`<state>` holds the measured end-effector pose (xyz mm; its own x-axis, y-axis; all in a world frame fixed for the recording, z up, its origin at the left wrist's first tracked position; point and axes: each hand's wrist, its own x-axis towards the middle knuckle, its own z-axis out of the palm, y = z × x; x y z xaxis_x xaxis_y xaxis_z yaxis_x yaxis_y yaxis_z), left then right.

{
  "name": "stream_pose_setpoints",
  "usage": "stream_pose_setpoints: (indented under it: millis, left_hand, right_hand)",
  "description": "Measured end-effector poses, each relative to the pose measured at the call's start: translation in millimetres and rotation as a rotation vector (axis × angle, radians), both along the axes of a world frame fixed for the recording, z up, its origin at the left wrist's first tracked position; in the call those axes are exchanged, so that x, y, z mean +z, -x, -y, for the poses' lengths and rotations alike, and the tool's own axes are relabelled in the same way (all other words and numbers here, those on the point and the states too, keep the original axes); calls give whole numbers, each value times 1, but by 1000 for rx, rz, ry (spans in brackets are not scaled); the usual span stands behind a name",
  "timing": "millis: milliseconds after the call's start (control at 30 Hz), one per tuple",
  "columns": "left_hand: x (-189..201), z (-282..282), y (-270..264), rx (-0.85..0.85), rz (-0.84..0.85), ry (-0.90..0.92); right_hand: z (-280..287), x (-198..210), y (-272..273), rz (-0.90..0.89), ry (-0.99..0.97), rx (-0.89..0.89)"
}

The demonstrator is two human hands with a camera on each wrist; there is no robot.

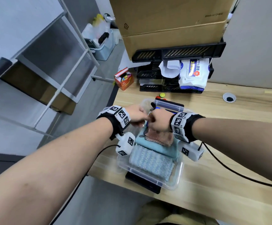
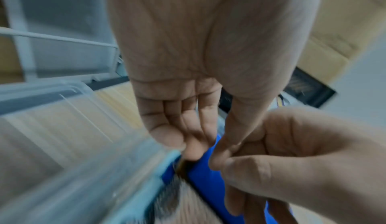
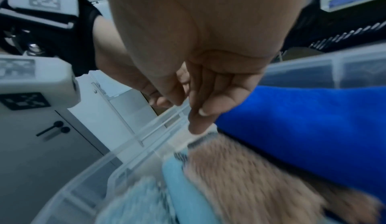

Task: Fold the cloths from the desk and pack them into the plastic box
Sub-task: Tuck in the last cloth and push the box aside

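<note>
A clear plastic box (image 1: 179,174) stands on the wooden desk near its left edge. Inside lie folded cloths: a fluffy pale blue one (image 1: 151,161) nearest me, a teal one (image 1: 154,147), a pink-brown one (image 1: 159,137), and a bright blue one (image 3: 303,128) at the far end. Both hands meet over that far end. My left hand (image 2: 200,155) points its straight fingers down, tips touching the blue cloth (image 2: 200,178) by the box wall (image 2: 83,169). My right hand (image 3: 200,122) presses its fingertips down where the blue and pink-brown cloths (image 3: 250,178) meet. The box floor is hidden.
Behind the box stand a black file tray (image 1: 177,52) with a wipes pack (image 1: 193,73), a large cardboard box (image 1: 172,21) and a small orange box (image 1: 124,79). A yellow cap (image 1: 162,95) lies just beyond. Black cables (image 1: 237,172) trail from my wrists. A white frame (image 1: 77,51) stands on the left.
</note>
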<state>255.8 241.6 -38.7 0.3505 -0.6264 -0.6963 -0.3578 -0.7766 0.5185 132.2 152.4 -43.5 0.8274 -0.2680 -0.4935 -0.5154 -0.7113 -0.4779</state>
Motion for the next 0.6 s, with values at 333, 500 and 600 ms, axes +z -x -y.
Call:
stream_pose_setpoints:
  millis: [333, 500, 600]
  left_hand:
    - [19, -133, -78, 695, 139, -111]
    - [-25, -203, -67, 893, -21, -278]
    - [-39, -223, -55, 914, -102, -329]
  right_hand:
    - [-43, 33, -118, 73, -245, -136]
    - [-66, 16, -157, -21, -186, -64]
    - [-74, 0, -171, -113, 16, 17]
